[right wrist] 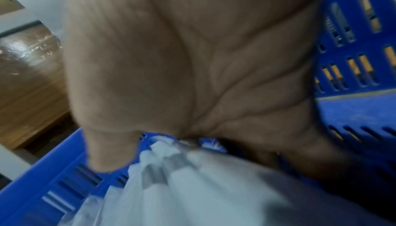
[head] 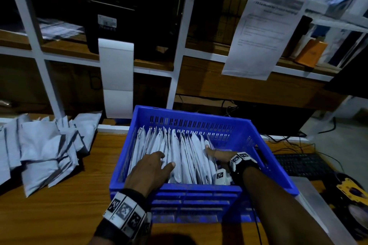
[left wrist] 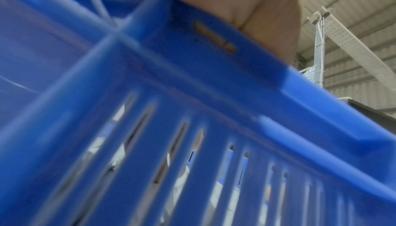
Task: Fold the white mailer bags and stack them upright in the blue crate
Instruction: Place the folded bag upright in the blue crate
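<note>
The blue crate stands on the wooden table, holding a row of folded white mailer bags set upright. My left hand reaches over the near left wall and rests palm down on the bags with the fingers stretched out. In the left wrist view only the crate's slotted wall and the palm show. My right hand is inside the crate at the right end of the row. In the right wrist view the hand holds the end mailer bag between thumb and fingers.
A loose pile of unfolded mailer bags lies on the table to the left. A keyboard and a yellow and black object sit on the right. Behind are shelves with a label printer, its white strip and a hanging sheet.
</note>
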`<action>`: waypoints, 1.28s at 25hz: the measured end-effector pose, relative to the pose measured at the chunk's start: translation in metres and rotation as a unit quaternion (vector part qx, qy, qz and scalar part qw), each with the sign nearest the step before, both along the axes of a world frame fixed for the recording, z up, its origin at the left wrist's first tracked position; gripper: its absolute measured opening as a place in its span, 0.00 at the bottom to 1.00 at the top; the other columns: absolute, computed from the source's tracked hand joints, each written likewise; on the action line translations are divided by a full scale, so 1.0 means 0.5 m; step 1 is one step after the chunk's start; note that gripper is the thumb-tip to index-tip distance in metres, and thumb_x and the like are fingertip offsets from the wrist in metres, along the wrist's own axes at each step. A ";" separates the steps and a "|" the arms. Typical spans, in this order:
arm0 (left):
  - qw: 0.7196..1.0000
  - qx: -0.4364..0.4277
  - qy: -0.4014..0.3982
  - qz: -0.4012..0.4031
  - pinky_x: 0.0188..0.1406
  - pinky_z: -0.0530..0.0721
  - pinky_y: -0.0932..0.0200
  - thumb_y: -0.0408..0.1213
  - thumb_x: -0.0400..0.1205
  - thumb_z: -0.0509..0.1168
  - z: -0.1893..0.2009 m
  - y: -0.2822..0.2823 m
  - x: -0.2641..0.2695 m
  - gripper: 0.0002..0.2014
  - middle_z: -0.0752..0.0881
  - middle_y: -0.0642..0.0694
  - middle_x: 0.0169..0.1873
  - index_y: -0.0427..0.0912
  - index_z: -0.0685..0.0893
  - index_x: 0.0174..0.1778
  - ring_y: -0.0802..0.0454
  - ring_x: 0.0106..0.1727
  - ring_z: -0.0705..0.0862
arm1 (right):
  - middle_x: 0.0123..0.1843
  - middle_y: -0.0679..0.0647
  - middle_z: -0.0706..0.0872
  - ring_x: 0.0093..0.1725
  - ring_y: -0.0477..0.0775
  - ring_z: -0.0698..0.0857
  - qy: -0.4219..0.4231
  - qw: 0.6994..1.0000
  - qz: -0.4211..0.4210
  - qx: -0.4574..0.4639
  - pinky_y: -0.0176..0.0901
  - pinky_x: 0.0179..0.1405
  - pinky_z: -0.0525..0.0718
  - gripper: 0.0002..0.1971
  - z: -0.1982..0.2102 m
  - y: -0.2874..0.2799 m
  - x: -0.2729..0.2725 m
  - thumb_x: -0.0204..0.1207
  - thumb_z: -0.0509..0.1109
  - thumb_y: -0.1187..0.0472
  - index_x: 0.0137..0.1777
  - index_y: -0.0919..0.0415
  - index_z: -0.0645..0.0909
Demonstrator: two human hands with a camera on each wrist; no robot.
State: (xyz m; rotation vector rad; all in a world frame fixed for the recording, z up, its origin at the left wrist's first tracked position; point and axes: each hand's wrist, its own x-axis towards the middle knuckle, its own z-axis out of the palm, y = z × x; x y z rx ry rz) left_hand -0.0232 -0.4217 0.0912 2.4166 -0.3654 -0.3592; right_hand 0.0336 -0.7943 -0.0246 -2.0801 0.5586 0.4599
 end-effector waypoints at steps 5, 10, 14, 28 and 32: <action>1.000 -0.004 -0.011 0.007 0.62 0.81 0.56 0.62 0.83 0.65 0.006 -0.005 -0.005 0.33 0.87 0.44 0.65 0.46 0.75 0.80 0.47 0.65 0.85 | 0.76 0.52 0.77 0.76 0.61 0.74 -0.124 0.988 -0.067 0.066 0.67 0.78 0.72 0.28 0.128 0.108 -0.044 0.74 0.73 0.34 0.71 0.44 0.77; 1.000 0.004 -0.014 0.011 0.61 0.80 0.56 0.61 0.84 0.65 0.017 -0.006 -0.015 0.32 0.86 0.45 0.67 0.47 0.74 0.80 0.48 0.66 0.84 | 0.84 0.52 0.66 0.83 0.62 0.65 -0.129 0.985 -0.079 0.087 0.63 0.80 0.67 0.43 0.126 0.119 -0.051 0.74 0.68 0.30 0.84 0.53 0.64; 0.999 0.012 -0.028 0.013 0.61 0.83 0.54 0.62 0.83 0.64 0.012 -0.004 -0.014 0.31 0.85 0.45 0.65 0.47 0.76 0.78 0.48 0.63 0.85 | 0.88 0.60 0.59 0.86 0.64 0.60 -0.089 0.989 -0.117 0.018 0.60 0.85 0.60 0.56 0.119 0.130 -0.048 0.70 0.69 0.25 0.88 0.59 0.55; 0.999 0.019 -0.043 0.001 0.63 0.83 0.52 0.64 0.84 0.61 0.008 -0.003 -0.015 0.30 0.83 0.45 0.68 0.49 0.76 0.77 0.46 0.66 0.83 | 0.88 0.62 0.60 0.85 0.65 0.63 0.052 0.955 0.020 -0.290 0.56 0.83 0.63 0.40 0.253 0.160 -0.041 0.85 0.48 0.31 0.87 0.60 0.60; 0.999 0.015 -0.051 -0.007 0.61 0.84 0.51 0.62 0.84 0.61 0.012 -0.004 -0.017 0.28 0.85 0.45 0.65 0.47 0.78 0.74 0.47 0.63 0.85 | 0.85 0.61 0.66 0.82 0.63 0.69 0.061 0.927 0.053 -0.365 0.53 0.79 0.70 0.38 0.327 0.156 -0.064 0.86 0.53 0.34 0.84 0.63 0.66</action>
